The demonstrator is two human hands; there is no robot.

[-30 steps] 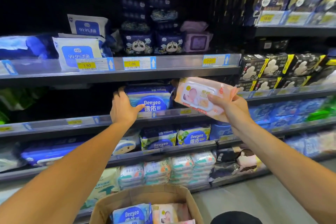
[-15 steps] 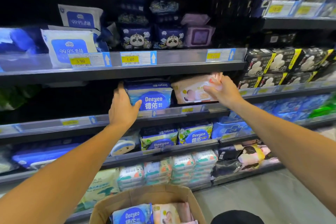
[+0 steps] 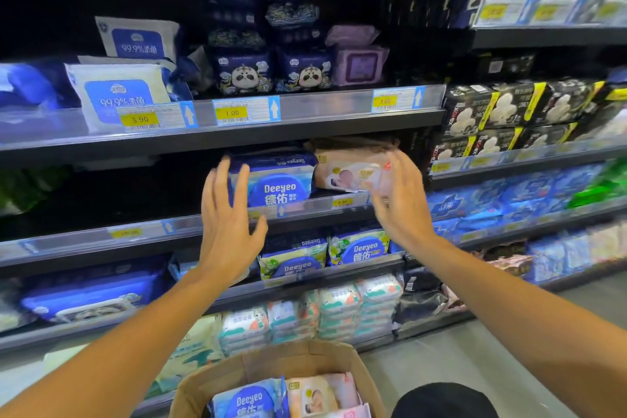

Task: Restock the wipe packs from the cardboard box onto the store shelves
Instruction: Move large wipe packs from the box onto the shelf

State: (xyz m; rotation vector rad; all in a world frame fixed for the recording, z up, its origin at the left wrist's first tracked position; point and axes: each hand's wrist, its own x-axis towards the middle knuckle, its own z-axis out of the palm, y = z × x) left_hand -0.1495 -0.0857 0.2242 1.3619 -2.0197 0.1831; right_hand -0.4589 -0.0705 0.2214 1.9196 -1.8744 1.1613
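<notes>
There, pink wipe pack (image 3: 353, 171) between hands (image 3: 402, 204).

pink wipe pack (image 3: 353, 170) shelved, hands (image 3: 400, 204) released, fingers spread

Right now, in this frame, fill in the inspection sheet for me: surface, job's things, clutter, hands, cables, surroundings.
Surface: second shelf, price-tag rail along its front edge.
Job's things: pink wipe pack sits on that shelf beside the blue Deeyeo pack; cardboard box below holds more blue and pink packs.
Clutter: nothing seen.
Hands: left hand and right hand both open, fingers spread, holding nothing, in front of the two packs.
Cables: nothing seen.
Surroundings: shelves above, below and to the right stocked with other packs; grey floor.
</notes>
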